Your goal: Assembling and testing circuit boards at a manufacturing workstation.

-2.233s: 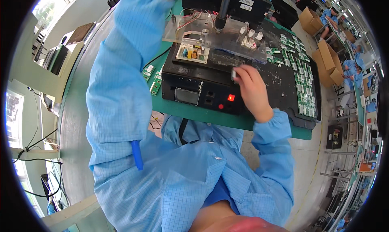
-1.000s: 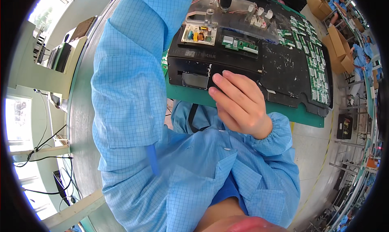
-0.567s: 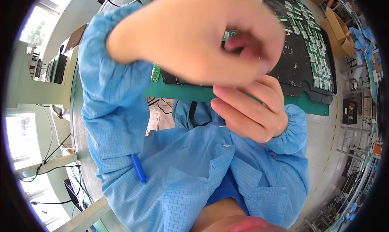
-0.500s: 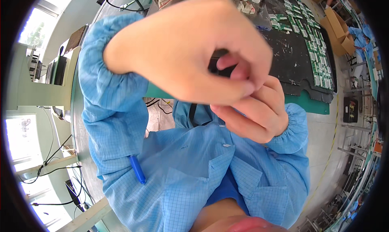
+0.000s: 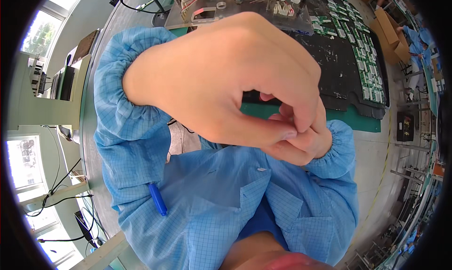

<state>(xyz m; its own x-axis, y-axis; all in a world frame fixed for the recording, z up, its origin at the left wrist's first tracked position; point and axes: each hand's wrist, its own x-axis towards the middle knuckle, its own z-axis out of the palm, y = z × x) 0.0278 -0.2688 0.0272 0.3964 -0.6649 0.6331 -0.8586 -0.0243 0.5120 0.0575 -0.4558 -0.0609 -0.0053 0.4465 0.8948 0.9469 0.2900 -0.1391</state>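
My left hand [image 5: 226,77] is raised close in front of me, its back toward the view. Its thumb and forefinger are pinched together over the fingers of my right hand [image 5: 308,147]. The right hand lies behind and below, its fingers curled and partly covered by the left. Both hands touch at the fingertips; whatever is between them, if anything, is hidden. Blue checked sleeves with gathered cuffs cover both arms. A blue pen or pen cap [image 5: 157,199] hangs on the left sleeve.
Beyond my hands is a clear plastic fixture [image 5: 183,19] with wires and white knobs. Several green circuit boards [image 5: 369,72] lie on a black mat [image 5: 336,74] to the right. Farther right stand a cardboard box [image 5: 388,34] and another bench with people.
Both hands have come lower and slightly nearer to me, still joined at the fingertips. The left hand has turned a little, and more of the fixture shows beyond it.
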